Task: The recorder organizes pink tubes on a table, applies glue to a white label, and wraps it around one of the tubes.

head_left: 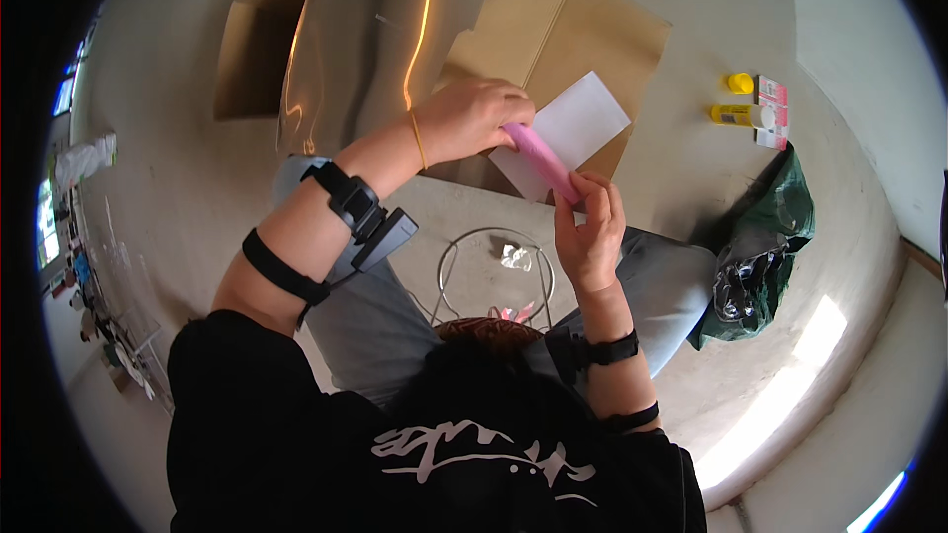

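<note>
A pink rolled tube (541,160), its material too small to tell, slants between my hands above a sheet of white paper (585,118). My left hand (482,120) grips its upper left end, fingers bent over it. At the lower right end, my right hand (592,222) pinches it between thumb and fingers. Under the paper lies a piece of folded brown cardboard (602,35) with a crease. Part of the paper is hidden behind the tube.
To the right lie a yellow glue stick (736,116), a yellow cap (740,84) and a pink-and-white packet (773,99). A dark green bag (780,227) stands beside my right knee. An open cardboard box (259,54) is at the far left, and a metal ring-framed stool (444,266) is between my legs.
</note>
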Demonstrator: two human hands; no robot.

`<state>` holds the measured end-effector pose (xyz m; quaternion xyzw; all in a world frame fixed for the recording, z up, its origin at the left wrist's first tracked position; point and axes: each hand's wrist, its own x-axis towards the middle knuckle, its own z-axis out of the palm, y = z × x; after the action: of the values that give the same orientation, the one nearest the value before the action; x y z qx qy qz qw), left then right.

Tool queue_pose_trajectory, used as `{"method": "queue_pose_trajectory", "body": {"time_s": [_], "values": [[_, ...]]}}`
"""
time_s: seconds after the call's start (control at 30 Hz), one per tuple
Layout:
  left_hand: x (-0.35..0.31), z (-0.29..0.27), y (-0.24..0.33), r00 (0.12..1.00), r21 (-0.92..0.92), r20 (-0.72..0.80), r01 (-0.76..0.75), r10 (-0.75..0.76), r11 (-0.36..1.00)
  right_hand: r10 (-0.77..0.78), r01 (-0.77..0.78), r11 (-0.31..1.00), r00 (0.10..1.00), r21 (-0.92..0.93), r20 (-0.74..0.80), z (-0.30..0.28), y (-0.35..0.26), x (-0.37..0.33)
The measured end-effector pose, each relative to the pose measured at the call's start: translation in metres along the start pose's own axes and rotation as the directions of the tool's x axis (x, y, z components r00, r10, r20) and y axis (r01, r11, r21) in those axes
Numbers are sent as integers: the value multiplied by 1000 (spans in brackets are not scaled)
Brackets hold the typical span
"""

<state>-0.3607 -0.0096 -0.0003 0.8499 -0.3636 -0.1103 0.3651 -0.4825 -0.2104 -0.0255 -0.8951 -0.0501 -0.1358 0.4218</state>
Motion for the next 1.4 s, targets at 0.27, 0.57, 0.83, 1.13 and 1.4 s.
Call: {"method": "queue_pose_trajectory", "body": {"time_s": [0.27,0.57,0.83,1.13,1.4], "values": [[-8,11,-13,985,132,-16,-168,171,977,-73,72,991,997,-114,-8,9,-1,-6],[-18,17,-17,951,160,-133,-258,280,953,-196,198,958,980,-207,33,9,1,-6],[-24,19,-23,937,204,-73,-320,340,925,-224,224,947,974,-232,28,11,3,-8],[-27,24,-22,936,197,-123,-303,330,932,-206,205,950,978,-237,22,11,1,-11],[-55,33,39,960,212,-280,46,16,976,-208,204,948,978,-246,9,12,5,-12]]}}
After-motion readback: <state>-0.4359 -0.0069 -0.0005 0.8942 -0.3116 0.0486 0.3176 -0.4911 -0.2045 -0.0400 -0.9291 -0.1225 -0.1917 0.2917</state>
